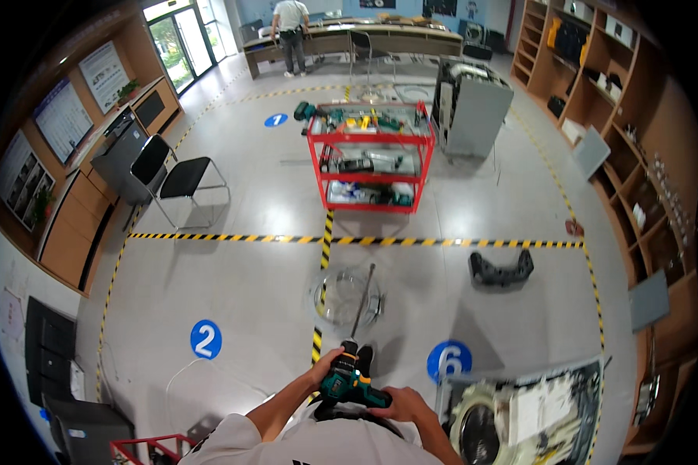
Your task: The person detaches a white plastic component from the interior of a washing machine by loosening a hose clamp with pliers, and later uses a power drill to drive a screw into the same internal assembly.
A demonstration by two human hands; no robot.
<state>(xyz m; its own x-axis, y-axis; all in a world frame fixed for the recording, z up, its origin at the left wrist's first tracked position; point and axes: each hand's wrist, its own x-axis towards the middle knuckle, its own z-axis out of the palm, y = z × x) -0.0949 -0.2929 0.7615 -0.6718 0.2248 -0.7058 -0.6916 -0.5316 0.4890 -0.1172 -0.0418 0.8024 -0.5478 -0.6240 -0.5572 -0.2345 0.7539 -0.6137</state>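
A green and black cordless drill (pixel 341 381) is held in front of my body, a long thin bit (pixel 364 298) pointing away from me. My left hand (pixel 327 366) is closed on the drill near its chuck. At the end of the drill's handle, my right hand (pixel 405 405) is closed too, its fingers partly hidden. Beyond the drill, a clear round ring-shaped part (pixel 326 310), like a washing machine door, lies on the floor. To the right of my hands lies an opened washing machine (pixel 535 415) with its inner parts showing.
A red tool cart (pixel 372 139) loaded with tools stands ahead. Behind it to the right is a grey appliance (pixel 477 116). A black curved block (pixel 502 268) lies on the floor. A black chair (pixel 183 179) stands left. Far off, a person (pixel 291 31) stands at a long desk.
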